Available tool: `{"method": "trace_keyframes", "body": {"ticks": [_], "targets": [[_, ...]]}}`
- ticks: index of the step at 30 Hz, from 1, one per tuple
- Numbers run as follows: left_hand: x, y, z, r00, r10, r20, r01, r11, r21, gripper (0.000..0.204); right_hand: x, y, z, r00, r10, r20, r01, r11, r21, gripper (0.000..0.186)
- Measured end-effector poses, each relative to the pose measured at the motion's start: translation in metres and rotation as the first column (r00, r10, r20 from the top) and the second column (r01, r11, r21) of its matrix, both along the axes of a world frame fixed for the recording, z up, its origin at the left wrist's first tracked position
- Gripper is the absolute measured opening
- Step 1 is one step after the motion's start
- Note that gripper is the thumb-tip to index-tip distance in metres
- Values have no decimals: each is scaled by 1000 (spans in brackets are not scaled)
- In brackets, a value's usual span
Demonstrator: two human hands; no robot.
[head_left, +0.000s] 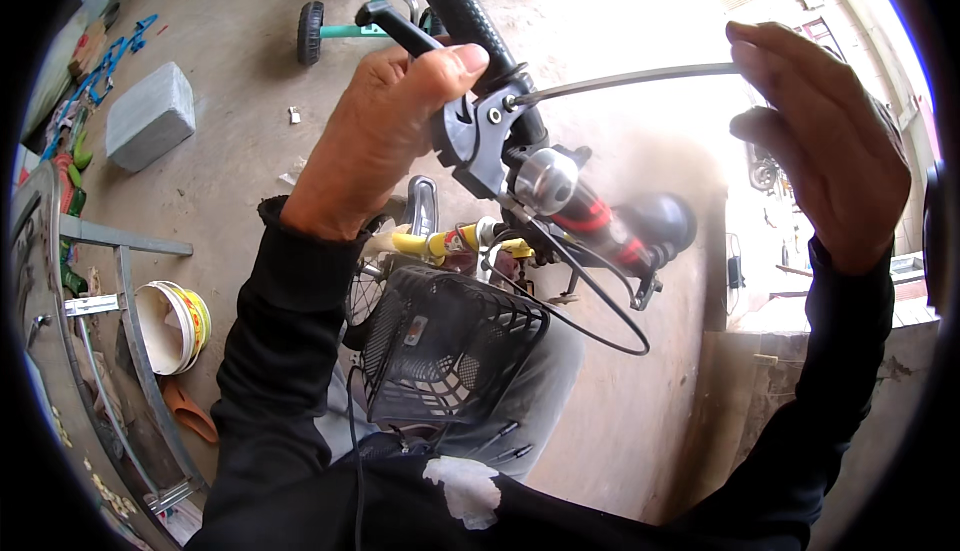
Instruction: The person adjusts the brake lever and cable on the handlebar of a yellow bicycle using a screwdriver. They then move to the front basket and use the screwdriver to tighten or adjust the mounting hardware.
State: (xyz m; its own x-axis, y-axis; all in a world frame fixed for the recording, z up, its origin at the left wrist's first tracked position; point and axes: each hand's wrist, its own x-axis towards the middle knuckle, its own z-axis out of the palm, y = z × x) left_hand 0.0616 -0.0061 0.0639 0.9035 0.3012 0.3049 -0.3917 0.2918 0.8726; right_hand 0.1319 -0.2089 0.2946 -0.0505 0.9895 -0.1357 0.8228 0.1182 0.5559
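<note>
My left hand [400, 116] is closed around a black brake lever [405, 29] and its clamp, beside the rubber handlebar grip [470, 26]. A long grey hex key [630, 78] sits with its tip at a bolt on the brake lever clamp. At the key's far end is my right hand [825, 141], fingers spread and thumb apart. Its fingertips seem to touch the key without wrapping it. A silver bell [547, 181] is mounted below the clamp, and a black cable [590, 336] loops down from it. The bike's yellow frame [440, 243] lies beneath.
A black basket [450, 351] is close to my body. To the left are a grey block [152, 116], a white bucket [172, 326] and a metal frame [140, 351]. A green wheeled frame [375, 11] stands at the back. A low wall [800, 371] runs at right.
</note>
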Motion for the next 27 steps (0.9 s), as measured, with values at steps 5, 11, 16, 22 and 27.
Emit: {"method": "trace_keyframes", "body": {"ticks": [5, 11, 16, 22, 27], "targets": [[1, 7, -1, 993, -11, -117, 0, 995, -97, 33, 1, -6, -8, 999, 12, -39, -11, 999, 33, 38], [1, 10, -3, 992, -15, -123, 13, 1000, -16, 35, 6, -28, 5, 996, -22, 86, 25, 999, -45, 38], [-6, 0, 8, 993, 8, -117, -5, 1000, 21, 34, 10, -22, 15, 998, -2, -67, -2, 999, -54, 42], [-8, 1, 11, 988, -27, -155, 34, 999, 40, 33, -5, -11, 19, 997, -38, -66, 35, 998, -45, 41], [-6, 3, 6, 990, -13, -141, 21, 998, 59, 33, 7, -7, 9, 998, 48, 32, -49, 999, -1, 36]]}}
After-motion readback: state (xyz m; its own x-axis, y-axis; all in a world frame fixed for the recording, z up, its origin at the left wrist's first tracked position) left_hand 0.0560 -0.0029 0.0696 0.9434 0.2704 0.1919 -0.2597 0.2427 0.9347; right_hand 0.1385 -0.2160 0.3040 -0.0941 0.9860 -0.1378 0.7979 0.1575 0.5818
